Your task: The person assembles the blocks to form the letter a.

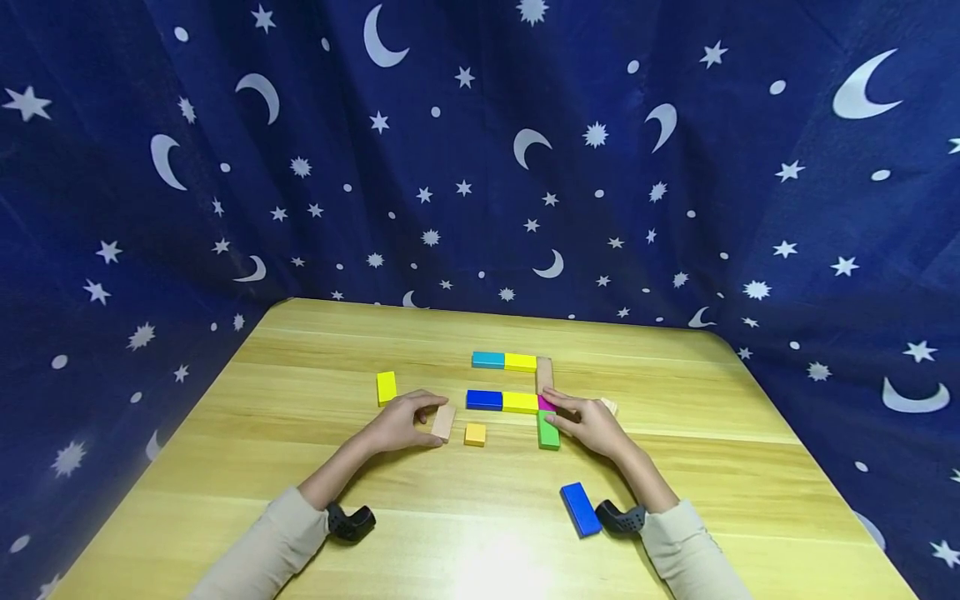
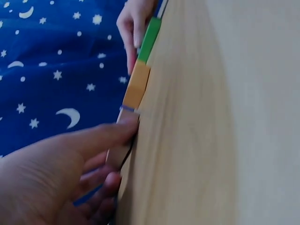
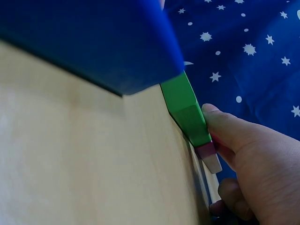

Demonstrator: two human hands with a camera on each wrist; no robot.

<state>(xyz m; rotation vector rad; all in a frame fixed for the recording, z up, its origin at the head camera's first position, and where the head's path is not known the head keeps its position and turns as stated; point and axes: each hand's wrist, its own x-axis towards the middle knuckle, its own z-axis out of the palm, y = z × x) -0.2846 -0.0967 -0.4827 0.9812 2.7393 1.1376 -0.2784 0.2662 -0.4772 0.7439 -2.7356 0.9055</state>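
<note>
My left hand [image 1: 406, 422] pinches a plain wooden block [image 1: 443, 422] between thumb and fingers. Just right of that block lies a small orange block [image 1: 475, 434]. In the left wrist view the thumb lies along the wooden block [image 2: 121, 149]. My right hand [image 1: 592, 423] touches the right end of a row, its fingers stretched over a magenta block [image 1: 547, 403] and its thumb at a green block [image 1: 549, 431]. This row also has a dark blue block [image 1: 484, 401] and a yellow block [image 1: 521, 402]. Another wooden block [image 1: 544, 374] runs back from the magenta one.
Farther back, a light blue block [image 1: 488, 360] and a yellow block [image 1: 521, 362] join the standing line. A loose yellow block [image 1: 386, 388] lies left; a blue block [image 1: 581, 509] lies near the right wrist. A pale block [image 1: 610, 406] is partly hidden behind the right hand.
</note>
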